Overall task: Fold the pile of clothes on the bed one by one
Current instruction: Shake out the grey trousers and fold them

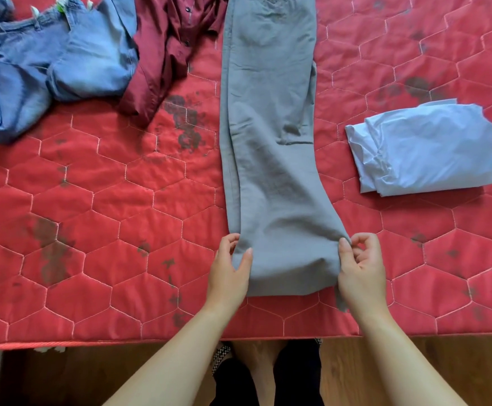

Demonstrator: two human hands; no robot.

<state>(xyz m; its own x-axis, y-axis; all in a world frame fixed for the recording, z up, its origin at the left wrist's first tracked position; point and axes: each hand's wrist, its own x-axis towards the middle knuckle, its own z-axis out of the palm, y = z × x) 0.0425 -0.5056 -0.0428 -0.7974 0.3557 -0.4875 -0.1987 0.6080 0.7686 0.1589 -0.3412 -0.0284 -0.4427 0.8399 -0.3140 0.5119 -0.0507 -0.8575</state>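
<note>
Both bare forearms reach up from the bottom edge toward the near end of the grey trousers (pixel 271 159). These lie lengthwise on the red quilted bed (pixel 92 200), legs stacked one on the other, running from the near edge at 6 o'clock straight up to 12 o'clock, where the waist leaves the frame.

At the hem, the left hand (pixel 229 272) holds the left corner: its thumb lies on top of the cloth and its fingers curl at the cloth's edge, a loose, half-closed pinch. The right hand (pixel 361 266) grips the right corner, thumb pressed on the fabric and fingers bent in above it; a small flap of grey cloth shows below that hand.

Moving outward, a folded white garment (pixel 432 148) lies at 3 o'clock, well apart from the trousers. At 11 o'clock a dark red shirt (pixel 168 51) lies crumpled, its right edge just beside the trousers. Blue jeans (pixel 48 63) lie bunched at 10 o'clock, touching the shirt.

Dark stains mark the quilt in several places. Below the bed's near edge a wooden floor (pixel 414 370) shows, with the person's dark shoes (pixel 268 379) at 6 o'clock.
</note>
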